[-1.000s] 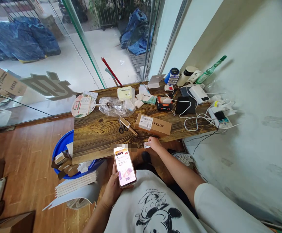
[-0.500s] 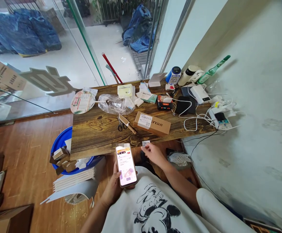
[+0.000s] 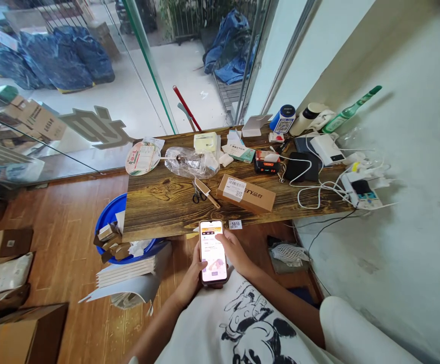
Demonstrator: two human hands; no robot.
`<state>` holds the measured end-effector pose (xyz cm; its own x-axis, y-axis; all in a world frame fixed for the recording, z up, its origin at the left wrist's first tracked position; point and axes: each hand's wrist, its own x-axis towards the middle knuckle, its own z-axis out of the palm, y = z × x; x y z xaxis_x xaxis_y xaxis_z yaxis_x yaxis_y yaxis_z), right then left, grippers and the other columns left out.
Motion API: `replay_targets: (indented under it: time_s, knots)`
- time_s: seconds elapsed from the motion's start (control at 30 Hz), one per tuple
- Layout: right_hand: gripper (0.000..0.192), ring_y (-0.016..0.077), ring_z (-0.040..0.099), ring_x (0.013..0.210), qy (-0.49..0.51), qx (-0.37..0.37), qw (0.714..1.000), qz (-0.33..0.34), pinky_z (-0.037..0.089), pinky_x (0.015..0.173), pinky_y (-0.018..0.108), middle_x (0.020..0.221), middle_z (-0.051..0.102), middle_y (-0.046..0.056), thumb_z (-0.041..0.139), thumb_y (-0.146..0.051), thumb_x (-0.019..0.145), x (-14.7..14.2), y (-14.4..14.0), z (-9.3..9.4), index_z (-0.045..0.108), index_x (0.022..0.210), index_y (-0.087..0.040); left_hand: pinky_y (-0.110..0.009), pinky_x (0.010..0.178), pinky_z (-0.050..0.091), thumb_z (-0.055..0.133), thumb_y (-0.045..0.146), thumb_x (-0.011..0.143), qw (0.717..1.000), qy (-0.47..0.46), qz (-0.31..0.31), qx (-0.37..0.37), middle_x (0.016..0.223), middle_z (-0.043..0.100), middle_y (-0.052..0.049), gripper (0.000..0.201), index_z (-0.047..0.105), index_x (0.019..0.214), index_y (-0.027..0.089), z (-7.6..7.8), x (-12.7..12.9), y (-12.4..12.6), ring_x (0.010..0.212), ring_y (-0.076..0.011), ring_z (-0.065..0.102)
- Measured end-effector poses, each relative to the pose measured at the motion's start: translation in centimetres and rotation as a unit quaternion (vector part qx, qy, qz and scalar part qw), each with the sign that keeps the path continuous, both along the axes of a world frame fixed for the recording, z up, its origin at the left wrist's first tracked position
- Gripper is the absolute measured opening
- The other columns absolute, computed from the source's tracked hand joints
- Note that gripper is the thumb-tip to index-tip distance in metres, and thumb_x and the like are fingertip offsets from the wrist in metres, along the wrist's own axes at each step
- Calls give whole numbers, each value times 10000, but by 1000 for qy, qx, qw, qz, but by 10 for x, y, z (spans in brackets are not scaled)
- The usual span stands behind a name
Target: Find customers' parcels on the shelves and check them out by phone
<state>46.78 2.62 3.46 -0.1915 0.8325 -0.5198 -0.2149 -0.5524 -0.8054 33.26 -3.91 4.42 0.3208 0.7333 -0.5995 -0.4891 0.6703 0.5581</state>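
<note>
A lit smartphone is held upright in my left hand, in front of the table edge and close to my body. The fingers wrap round its back and left side, and the thumb lies on the lower left of the screen. My right hand is at the phone's upper right edge, its fingers curled and one fingertip over the upper part of the screen. Just above that hand, a small label reading 5010 is at the table's front edge. Text on the screen is too small to read.
On the wooden table lie a brown box, a knife, black scissors, clear plastic wrapping and a round fan. White cables tangle at the right. A blue bin stands at the lower left.
My right hand has moved left from beside the label to the phone, with a fingertip now over the screen. The label is now uncovered. The whole view has shifted slightly.
</note>
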Motion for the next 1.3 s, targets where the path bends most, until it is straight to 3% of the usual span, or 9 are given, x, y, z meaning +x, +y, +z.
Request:
replay_targets:
  time_s: [0.2, 0.33, 0.57, 0.7, 0.93, 1.07, 1.3]
  knots:
    - [269, 242, 660, 736, -2, -3, 1000, -6, 484, 574, 317, 716, 707, 25, 566, -445, 687, -2, -1, 0, 609, 804, -207, -410, 742, 547, 629, 322, 738, 1000, -3, -6, -10, 1428, 390, -55, 818, 184, 1414, 441, -6, 1, 0, 981, -273, 578]
    - [266, 252, 664, 743, -9, 1, 1000, -6, 505, 605, 342, 759, 711, 46, 588, -436, 682, -2, -1, -2, 606, 803, -200, -405, 752, 548, 633, 319, 737, 1000, -6, 0, 1, 1444, 368, -52, 801, 216, 1412, 426, -1, 2, 0, 1002, -277, 564]
    - [287, 263, 654, 863, -29, 11, 1000, -5, 514, 642, 342, 857, 711, 58, 623, -441, 707, -7, -7, -11, 594, 867, -204, -414, 834, 523, 579, 289, 800, 1000, 14, 5, -3, 1432, 380, -40, 795, 125, 1433, 446, 10, 1, -1, 1070, -271, 535]
    - [270, 247, 655, 834, -5, -1, 999, 31, 520, 636, 344, 860, 697, 43, 605, -394, 721, -9, -17, -15, 561, 916, -213, -415, 818, 531, 566, 300, 810, 999, 22, 24, -12, 1412, 401, -41, 769, 127, 1423, 456, 12, -1, -2, 1051, -263, 552]
    - [420, 251, 606, 1020, 65, -3, 991, 120, 510, 799, 388, 1117, 634, 74, 657, -285, 657, 1, -26, -7, 493, 1036, -210, -407, 839, 515, 623, 319, 754, 996, 33, 77, 8, 1331, 502, -66, 779, 217, 1417, 362, 3, -6, -3, 1068, -287, 558]
    - [519, 243, 559, 1105, 118, 9, 980, 161, 441, 941, 439, 1223, 584, 68, 648, -303, 681, 7, -24, 4, 451, 1155, -230, -398, 899, 479, 603, 311, 760, 996, 16, 82, 17, 1334, 515, -54, 776, 210, 1428, 344, -3, -8, -5, 1121, -284, 535]
    - [657, 256, 553, 1118, 167, 14, 967, 191, 419, 962, 462, 1231, 593, 60, 656, -321, 678, 12, -24, 9, 385, 1274, -264, -394, 865, 496, 579, 294, 766, 997, -5, 76, 10, 1294, 544, -59, 736, 237, 1416, 331, -5, -8, -7, 1091, -281, 552]
